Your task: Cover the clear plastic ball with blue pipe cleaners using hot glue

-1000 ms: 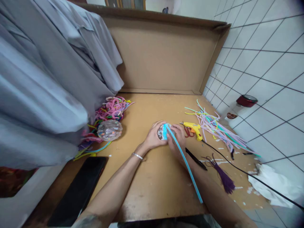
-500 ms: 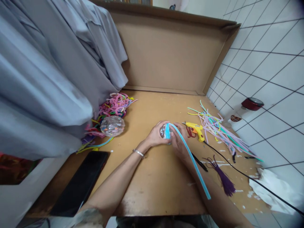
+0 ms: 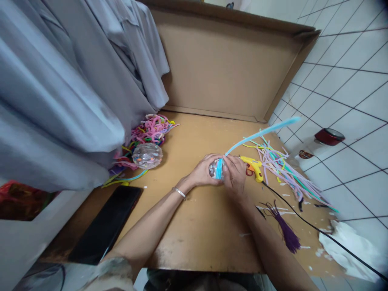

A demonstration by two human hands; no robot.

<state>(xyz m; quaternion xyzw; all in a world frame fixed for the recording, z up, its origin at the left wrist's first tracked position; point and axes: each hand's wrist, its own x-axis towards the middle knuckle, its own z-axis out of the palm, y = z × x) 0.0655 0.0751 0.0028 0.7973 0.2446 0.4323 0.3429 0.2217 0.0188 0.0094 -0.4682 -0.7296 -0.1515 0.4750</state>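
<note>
My left hand (image 3: pixel 202 171) is wrapped round the left side of a small clear plastic piece (image 3: pixel 212 169), which looks rounded. A light blue pipe cleaner (image 3: pixel 257 134) lies in close bands across it. Its free length sticks out past my right hand, up and to the right, its far end slightly blurred. On the right side of the piece, my right hand (image 3: pixel 235 176) presses the pipe cleaner with closed fingers. Just beyond that hand lies a yellow glue gun (image 3: pixel 255 168). The underside of the clear piece is hidden by my hands.
Left: a clear faceted ball (image 3: pixel 147 156), tangled pipe cleaners (image 3: pixel 154 128), a black phone (image 3: pixel 106 224) and a grey curtain (image 3: pixel 66 93). Right: straight pipe cleaners (image 3: pixel 281 165), a purple string bundle (image 3: pixel 285 230), a red-lidded jar (image 3: pixel 329 137), white tissue (image 3: pixel 348 246). A cardboard panel (image 3: pixel 218 68) stands behind.
The pipe cleaner's free length has swung from hanging over my right forearm toward me to pointing away, up and right. My right fingers have shifted over the top of the clear piece.
</note>
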